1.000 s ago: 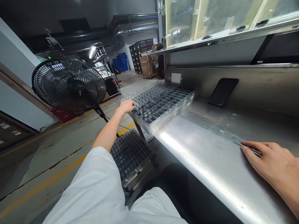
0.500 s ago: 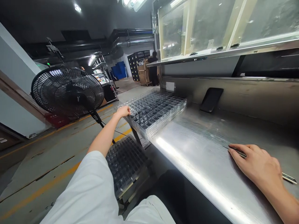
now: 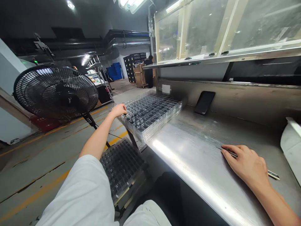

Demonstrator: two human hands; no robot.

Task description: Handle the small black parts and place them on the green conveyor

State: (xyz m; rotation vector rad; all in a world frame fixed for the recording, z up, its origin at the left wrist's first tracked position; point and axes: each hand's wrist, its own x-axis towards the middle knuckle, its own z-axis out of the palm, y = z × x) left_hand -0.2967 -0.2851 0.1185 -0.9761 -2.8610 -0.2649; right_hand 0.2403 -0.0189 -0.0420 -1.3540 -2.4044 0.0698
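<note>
A stack of clear plastic trays [image 3: 162,116] with many small pockets lies at the far left end of the metal bench, dark small parts sitting in many pockets. My left hand [image 3: 119,110] reaches to the left edge of the top tray. Its fingertips are pinched together over the pockets, and what they hold, if anything, is too small to name. My right hand [image 3: 246,163] rests on the bench, closed round slim dark tweezers [image 3: 232,154] whose fine tip points left toward the trays.
A dark phone [image 3: 204,102] leans against the bench's back wall. At the right edge is a white container [image 3: 291,147]. Below the bench, left, sits another pocketed tray [image 3: 123,163]. A black standing fan [image 3: 58,94] is on the left. A glass-fronted shelf [image 3: 199,34] hangs above.
My view has turned slightly right, bringing the white container into sight. My left hand stays pinched at the tray's left edge; my right hand keeps the tweezers on the bench.
</note>
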